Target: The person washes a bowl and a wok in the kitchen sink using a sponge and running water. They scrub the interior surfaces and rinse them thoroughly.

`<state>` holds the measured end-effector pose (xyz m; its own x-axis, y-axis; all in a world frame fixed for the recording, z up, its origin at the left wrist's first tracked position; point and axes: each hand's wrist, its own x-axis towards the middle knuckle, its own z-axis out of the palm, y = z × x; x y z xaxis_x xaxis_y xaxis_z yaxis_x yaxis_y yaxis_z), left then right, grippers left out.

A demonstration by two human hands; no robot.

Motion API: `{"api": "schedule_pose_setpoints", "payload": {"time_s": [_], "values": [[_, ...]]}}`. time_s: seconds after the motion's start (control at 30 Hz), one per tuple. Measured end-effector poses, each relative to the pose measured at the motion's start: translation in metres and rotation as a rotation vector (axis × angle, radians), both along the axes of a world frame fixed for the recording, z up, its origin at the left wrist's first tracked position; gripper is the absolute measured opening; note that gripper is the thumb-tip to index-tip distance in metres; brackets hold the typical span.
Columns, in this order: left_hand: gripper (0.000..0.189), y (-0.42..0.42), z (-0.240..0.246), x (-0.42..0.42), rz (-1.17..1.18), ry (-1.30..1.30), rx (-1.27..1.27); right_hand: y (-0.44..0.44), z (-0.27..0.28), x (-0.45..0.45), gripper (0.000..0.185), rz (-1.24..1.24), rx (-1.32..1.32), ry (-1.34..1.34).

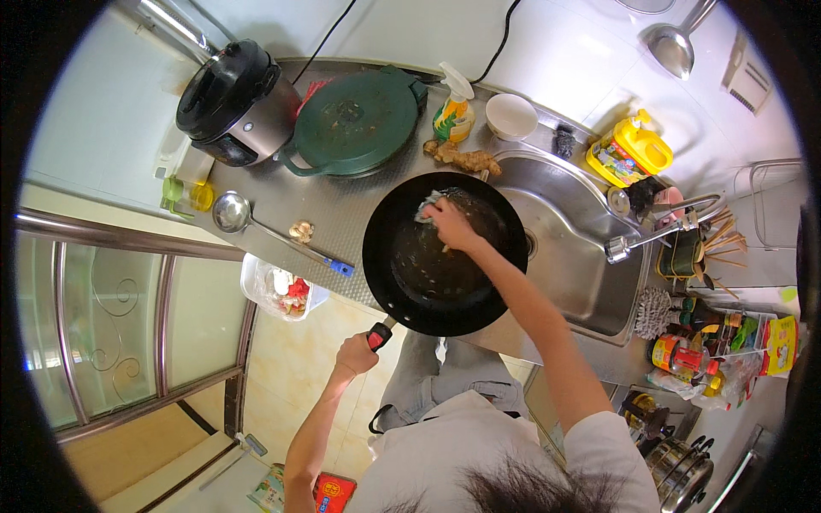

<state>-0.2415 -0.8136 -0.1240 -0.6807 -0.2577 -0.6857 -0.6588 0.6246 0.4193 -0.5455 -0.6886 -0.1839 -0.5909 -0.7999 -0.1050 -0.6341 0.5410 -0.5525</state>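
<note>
My left hand (357, 354) grips the black and red handle of a large black wok (410, 276). The wok rests over the counter's front part and the left edge of the sink. Inside it, my right hand (451, 224) presses a crumpled greyish wad (428, 206), a cloth or wire scourer, against the far inner wall. Small light food bits and a wet sheen show on the wok's inner surface. A piece of ginger root (460, 157) lies just behind the wok.
Left of the wok lie a metal ladle (282, 236) and garlic (301, 231). Behind stand a green lidded pan (356, 125), an electric pressure cooker (240, 106), a spray bottle (455, 109) and a white bowl (511, 117). The steel sink (577, 282) and faucet (660, 234) are at right.
</note>
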Motion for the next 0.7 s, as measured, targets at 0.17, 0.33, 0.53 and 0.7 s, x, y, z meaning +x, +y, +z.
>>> {"api": "schedule_pose_setpoints", "payload": {"time_s": [0.17,0.33,0.53,0.7], "values": [[0.02,-0.006,-0.003,0.002,0.029,-0.013,0.073,0.048,0.022,0.001,0.038,-0.045,0.303,-0.051],[0.017,-0.013,0.003,-0.004,0.068,-0.052,0.181,0.087,0.022,0.054,0.04,-0.032,0.36,-0.026],[0.014,-0.014,0.009,-0.006,0.079,-0.069,0.154,0.051,0.007,0.118,0.041,0.147,0.162,-0.148],[0.017,-0.014,0.009,-0.007,0.021,-0.03,0.096,-0.008,0.0,0.113,0.034,0.073,-0.045,-0.174]]}}
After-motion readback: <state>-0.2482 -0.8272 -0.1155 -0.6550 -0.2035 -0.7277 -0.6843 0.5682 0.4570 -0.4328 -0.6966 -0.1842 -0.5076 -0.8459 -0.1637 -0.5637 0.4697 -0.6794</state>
